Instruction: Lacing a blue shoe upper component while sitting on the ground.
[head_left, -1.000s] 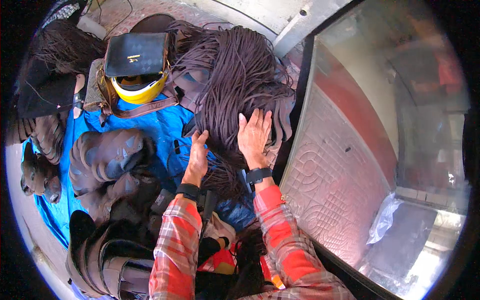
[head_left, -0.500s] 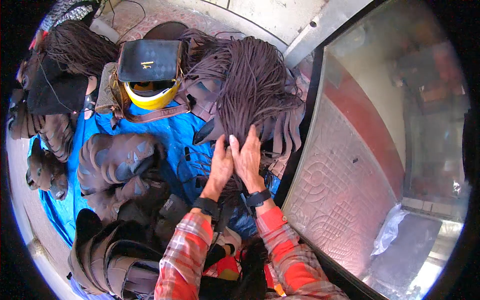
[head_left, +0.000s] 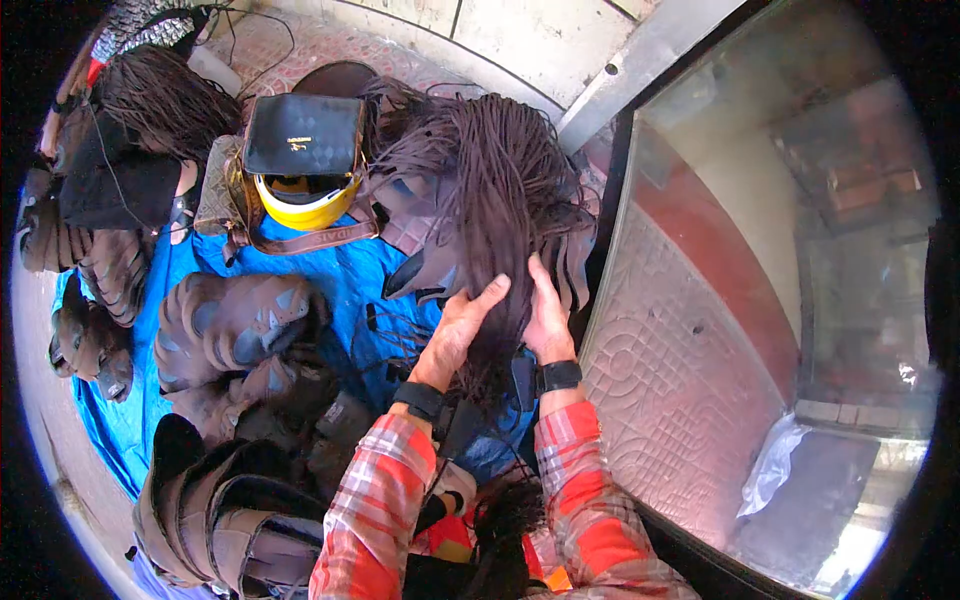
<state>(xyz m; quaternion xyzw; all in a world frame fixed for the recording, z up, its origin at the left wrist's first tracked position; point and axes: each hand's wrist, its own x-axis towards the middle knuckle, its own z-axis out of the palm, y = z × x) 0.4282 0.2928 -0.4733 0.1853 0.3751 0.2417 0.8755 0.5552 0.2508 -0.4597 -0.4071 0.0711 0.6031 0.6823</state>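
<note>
Head view: two bare hands at a bundle of dark brown cords. The bundle (head_left: 500, 185) lies right of the upper middle, fanned out above and narrowing downward between the palms. The left hand (head_left: 458, 328) is at its left edge, thumb laid toward the front of the strands; the right hand (head_left: 546, 315) is at its right edge, thumb pointing up. Both touch the cords and stand a narrow gap apart, with the strands between them. Most of the fingers are hidden, so how firmly they close cannot be told. Each wrist carries a black band (head_left: 558, 376), just above a red and grey plaid sleeve (head_left: 375, 485).

Curved grey-brown pieces (head_left: 420, 272) show beside the bundle, on the left. Further left, a black bag (head_left: 305, 138) sits above a yellow curved object (head_left: 305, 212), with a brown strap (head_left: 325, 238) looped in front. Below these, a blue sheet (head_left: 345, 265) bears a pile of brown pieces (head_left: 235, 320). Nested dark pieces (head_left: 235, 535) occupy the lower left. At right stands a glass panel (head_left: 690, 330), with crumpled clear plastic (head_left: 775, 465) showing in its lower part.
</note>
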